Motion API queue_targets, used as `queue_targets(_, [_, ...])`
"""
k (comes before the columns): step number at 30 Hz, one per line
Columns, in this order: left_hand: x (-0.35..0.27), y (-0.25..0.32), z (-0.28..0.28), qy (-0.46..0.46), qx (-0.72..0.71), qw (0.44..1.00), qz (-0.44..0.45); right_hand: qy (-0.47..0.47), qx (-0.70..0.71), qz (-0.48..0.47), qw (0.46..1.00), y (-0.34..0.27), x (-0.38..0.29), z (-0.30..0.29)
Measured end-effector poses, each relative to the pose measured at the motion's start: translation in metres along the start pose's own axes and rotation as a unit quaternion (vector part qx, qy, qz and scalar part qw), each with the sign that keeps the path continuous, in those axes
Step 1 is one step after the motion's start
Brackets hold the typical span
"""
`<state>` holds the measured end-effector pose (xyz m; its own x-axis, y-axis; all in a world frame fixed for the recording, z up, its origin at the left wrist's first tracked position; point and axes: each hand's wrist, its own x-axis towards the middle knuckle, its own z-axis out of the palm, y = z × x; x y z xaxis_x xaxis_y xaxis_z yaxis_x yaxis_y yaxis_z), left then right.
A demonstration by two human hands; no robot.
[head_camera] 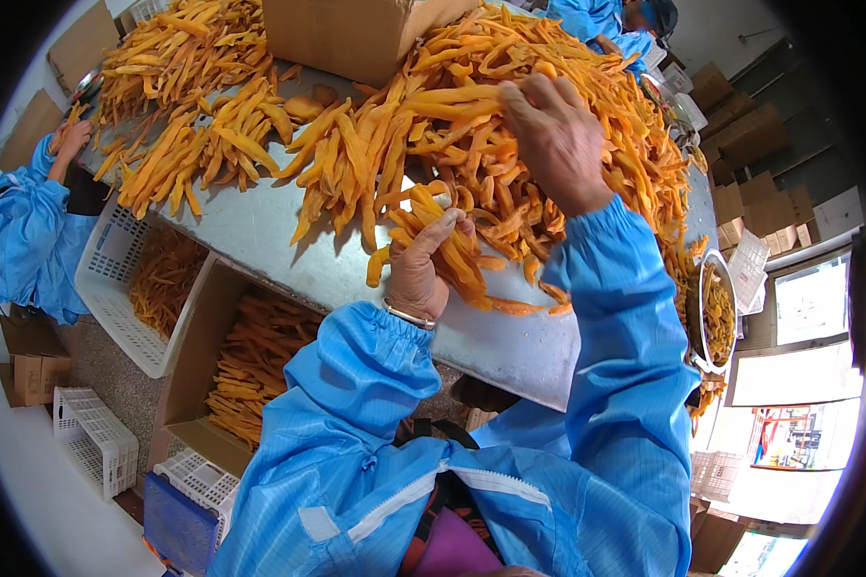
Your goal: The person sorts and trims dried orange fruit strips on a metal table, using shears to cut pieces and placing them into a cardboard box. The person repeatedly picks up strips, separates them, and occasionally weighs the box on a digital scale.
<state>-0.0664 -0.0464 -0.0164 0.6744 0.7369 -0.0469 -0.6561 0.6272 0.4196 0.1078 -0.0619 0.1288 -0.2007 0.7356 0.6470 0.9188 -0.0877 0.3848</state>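
Orange dried strips, which look like dried sweet potato or fruit, lie in a large heap (635, 159) on a metal table (509, 346). My left hand (426, 267) is closed round a bundle of strips (458, 267) above the table, near its front edge. Farther back and to the right, my right hand (556, 137) holds a few long strips (455, 101) by one end, over the heap. More strips (361, 144) lie in loose rows to the left of the bundle. Both sleeves are blue, and a metal bangle circles my left wrist.
A cardboard box (332, 36) stands on the table's far side. Below the front edge are a white plastic basket (126, 303) and a carton (187, 346), both holding strips. A bowl of pieces (718, 314) is at the right. Co-workers stand at the left (29, 223) and far right (592, 21).
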Motion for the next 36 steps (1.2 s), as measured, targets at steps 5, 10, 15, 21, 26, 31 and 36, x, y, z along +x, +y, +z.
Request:
queue_targets(5, [-0.004, -0.003, 0.002, -0.067, -0.016, 0.997, -0.018, -0.081, 0.057, 0.111, 0.989, -0.024, -0.060, -0.051])
queue_targets(10, [-0.007, -0.007, 0.004, -0.025, -0.056, 0.990, -0.126, -0.270, 0.471, 0.370, 0.753, -0.040, -0.123, -0.067])
queue_targets(15, [-0.010, -0.014, 0.004, -0.061, -0.058, 0.986, -0.147, -0.257, 0.582, 0.382, 0.670, -0.050, -0.153, -0.071])
queue_targets(21, [-0.009, -0.021, 0.010, 0.015, 0.025, 0.996, -0.085, -0.032, 0.284, 0.246, 0.926, -0.050, -0.160, -0.070])
queue_targets(26, [-0.013, -0.028, 0.016, -0.030, 0.062, 0.989, -0.135, -0.142, 0.524, 0.479, 0.690, -0.046, -0.160, -0.074])
queue_targets(31, [-0.013, -0.035, 0.015, -0.043, -0.007, 0.990, -0.133, -0.129, 0.500, 0.325, 0.792, -0.061, -0.163, -0.066])
queue_targets(36, [-0.014, -0.035, 0.014, -0.034, 0.066, 0.992, -0.103, -0.163, 0.381, 0.216, 0.884, -0.062, -0.166, -0.070])
